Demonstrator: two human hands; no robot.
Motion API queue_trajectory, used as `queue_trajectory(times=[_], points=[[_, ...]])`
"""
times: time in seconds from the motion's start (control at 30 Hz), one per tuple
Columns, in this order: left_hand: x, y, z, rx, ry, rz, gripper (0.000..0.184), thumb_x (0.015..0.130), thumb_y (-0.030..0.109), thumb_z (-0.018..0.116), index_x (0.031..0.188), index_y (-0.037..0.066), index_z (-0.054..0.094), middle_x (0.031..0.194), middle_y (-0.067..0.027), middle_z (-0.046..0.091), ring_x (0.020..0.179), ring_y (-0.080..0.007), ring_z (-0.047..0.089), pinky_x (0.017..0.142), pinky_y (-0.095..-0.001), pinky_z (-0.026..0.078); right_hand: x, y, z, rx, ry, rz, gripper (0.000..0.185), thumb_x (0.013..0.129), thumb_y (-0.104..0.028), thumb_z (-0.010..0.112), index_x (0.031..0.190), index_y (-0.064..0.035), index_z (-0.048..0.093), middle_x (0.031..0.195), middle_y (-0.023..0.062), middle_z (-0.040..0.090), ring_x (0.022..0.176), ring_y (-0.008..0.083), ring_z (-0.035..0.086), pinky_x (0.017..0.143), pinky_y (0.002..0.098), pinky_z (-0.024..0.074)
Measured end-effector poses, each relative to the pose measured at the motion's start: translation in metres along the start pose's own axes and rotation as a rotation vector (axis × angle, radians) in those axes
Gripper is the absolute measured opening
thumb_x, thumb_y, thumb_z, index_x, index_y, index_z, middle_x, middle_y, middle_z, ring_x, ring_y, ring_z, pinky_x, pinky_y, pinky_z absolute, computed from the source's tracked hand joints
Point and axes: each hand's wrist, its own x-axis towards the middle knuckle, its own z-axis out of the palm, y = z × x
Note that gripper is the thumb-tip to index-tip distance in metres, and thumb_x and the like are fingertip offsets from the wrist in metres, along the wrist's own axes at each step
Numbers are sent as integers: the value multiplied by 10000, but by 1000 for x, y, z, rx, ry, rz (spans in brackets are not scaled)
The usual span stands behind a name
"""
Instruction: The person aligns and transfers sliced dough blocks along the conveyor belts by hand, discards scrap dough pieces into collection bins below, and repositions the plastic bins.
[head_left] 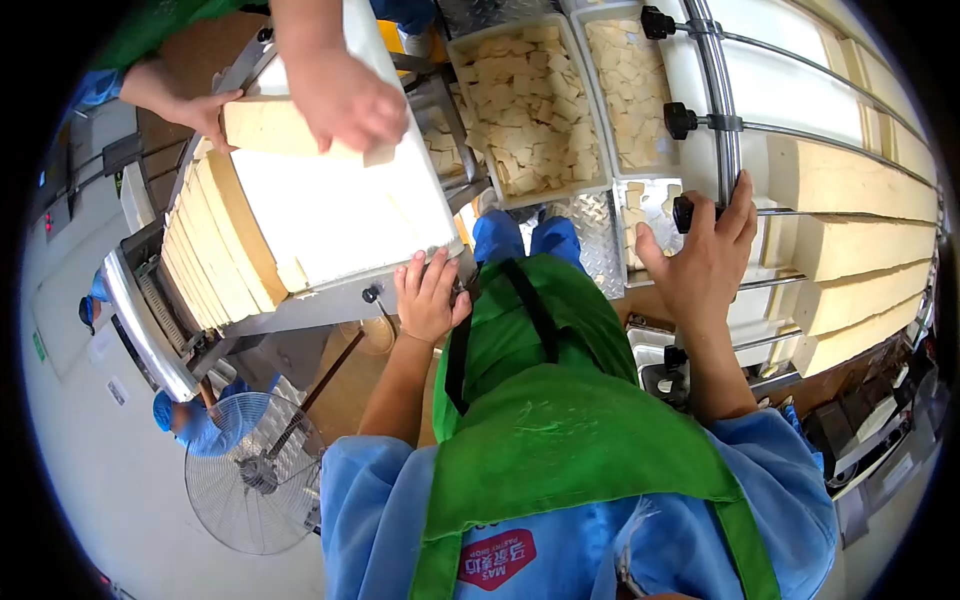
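Note:
My left hand (430,297) rests on the near edge of a white work surface (360,215), fingers stretched and spread. A row of upright pale yellow, dough-like slabs (222,235) stands at that surface's left side. My right hand (703,262) is at a metal rail (715,90), its thumb and fingers apart around a black knob (683,213); no grip on the knob shows. Thin rods run from the rail over a white conveyor (745,275), where thick pale yellow blocks (860,248) lie in a row at the right.
Across the white surface, another person's hands (350,105) touch a pale slab (270,125). Crates (608,110) of pale, flat pieces stand on the metal floor between the two machines. A large fan (258,472) is at lower left, with people in blue beyond it.

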Motion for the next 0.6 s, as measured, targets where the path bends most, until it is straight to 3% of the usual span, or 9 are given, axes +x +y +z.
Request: queue_trajectory(times=[0.17,0.23,0.6], points=[[-3,-1,3,-37,7,-8,454,758,346,564,1157,132,598,1297,-52,540,1244,-304,400,1032,-502,261,0,0,1,19,21,-8,579,657,-448,733,1018,-17,593,1372,291,321,1157,476,384,911,529,403],[-6,-3,3,-25,-11,15,439,824,336,522,1192,98,550,1327,-89,507,1268,-344,369,1051,-513,223,-1,-1,1,26,10,-11,580,656,-451,732,1017,-17,594,1372,291,321,1159,479,384,914,530,401],[-7,-6,5,-44,-28,31,440,811,340,520,1173,93,555,1322,-103,507,1274,-346,345,1055,-515,213,-1,-2,4,24,25,11,611,660,-505,705,1028,-27,605,1376,290,325,1155,475,386,905,528,400]])
